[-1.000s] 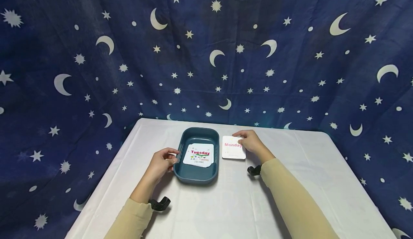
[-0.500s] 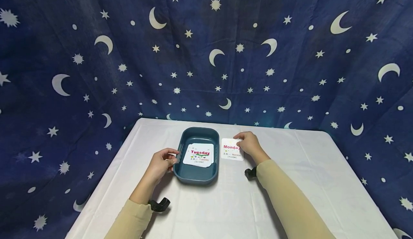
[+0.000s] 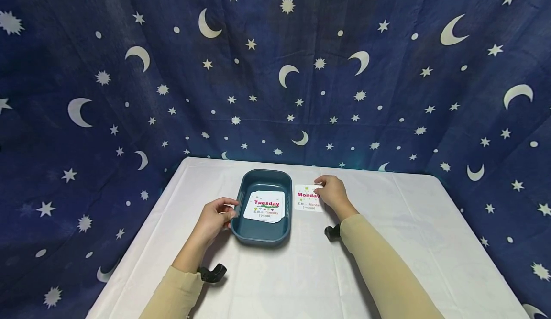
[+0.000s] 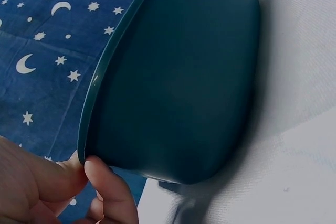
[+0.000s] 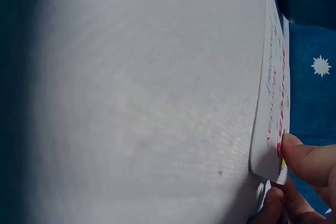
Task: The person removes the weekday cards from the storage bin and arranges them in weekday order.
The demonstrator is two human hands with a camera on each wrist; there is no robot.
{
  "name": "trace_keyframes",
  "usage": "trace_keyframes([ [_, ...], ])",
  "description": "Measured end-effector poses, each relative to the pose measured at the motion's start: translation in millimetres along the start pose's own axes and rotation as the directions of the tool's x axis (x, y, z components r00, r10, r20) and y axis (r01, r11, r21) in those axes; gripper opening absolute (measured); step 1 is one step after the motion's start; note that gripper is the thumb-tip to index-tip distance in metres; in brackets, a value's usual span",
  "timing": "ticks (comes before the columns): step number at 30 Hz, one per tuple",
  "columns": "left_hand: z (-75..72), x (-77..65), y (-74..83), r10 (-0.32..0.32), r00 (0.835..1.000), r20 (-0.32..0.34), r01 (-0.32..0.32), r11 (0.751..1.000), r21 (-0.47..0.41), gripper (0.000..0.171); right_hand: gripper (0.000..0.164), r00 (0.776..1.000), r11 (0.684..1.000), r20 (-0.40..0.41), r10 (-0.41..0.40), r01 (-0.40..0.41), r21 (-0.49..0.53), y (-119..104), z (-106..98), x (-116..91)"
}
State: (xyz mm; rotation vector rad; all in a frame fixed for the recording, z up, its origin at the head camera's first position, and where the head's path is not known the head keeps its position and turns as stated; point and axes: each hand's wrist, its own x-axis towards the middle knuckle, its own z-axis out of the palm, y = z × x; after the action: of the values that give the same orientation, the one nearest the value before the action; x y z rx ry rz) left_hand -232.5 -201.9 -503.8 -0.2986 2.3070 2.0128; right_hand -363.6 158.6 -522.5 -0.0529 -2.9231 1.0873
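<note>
My left hand (image 3: 215, 217) pinches the left rim of a dark teal plastic tub (image 3: 261, 240); in the left wrist view its thumb and finger (image 4: 107, 187) grip the rim's corner. Inside the tub lies a small stack of white cards, a "Tuesday" card (image 3: 263, 209) on top. To the tub's right, my right hand (image 3: 334, 194) holds a white "Monday" card (image 3: 306, 204) by its right side, face up and close over the table. The right wrist view shows the thumb on the card's (image 5: 270, 124) printed face and fingers beneath it.
A white cloth covers the table (image 3: 275, 285). Behind and beside it hangs a dark blue curtain (image 3: 258, 70) with moons and stars. A black wrist mount (image 3: 213, 273) sits on the left wrist, another mount (image 3: 332, 233) on the right.
The "Monday" card has tilted so its print reads more clearly, shifting slightly left with the right hand. The left hand and the tub have stayed in place.
</note>
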Motion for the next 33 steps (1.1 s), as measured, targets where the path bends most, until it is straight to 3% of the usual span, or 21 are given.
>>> trace_keyframes([
  [18,0.6,-2.4,2.3,0.010,1.000,-0.012,-0.010,1.000,-0.014,0.031,0.070,0.998,0.999,-0.049,-0.037,0.035,-0.042,-6.4,-12.9,-3.9],
  [33,2.0,-3.8,0.3,0.019,0.999,-0.027,-0.019,1.000,-0.001,0.029,0.099,0.989,0.987,0.014,-0.145,0.145,-0.074,-53.6,-14.0,-23.5],
])
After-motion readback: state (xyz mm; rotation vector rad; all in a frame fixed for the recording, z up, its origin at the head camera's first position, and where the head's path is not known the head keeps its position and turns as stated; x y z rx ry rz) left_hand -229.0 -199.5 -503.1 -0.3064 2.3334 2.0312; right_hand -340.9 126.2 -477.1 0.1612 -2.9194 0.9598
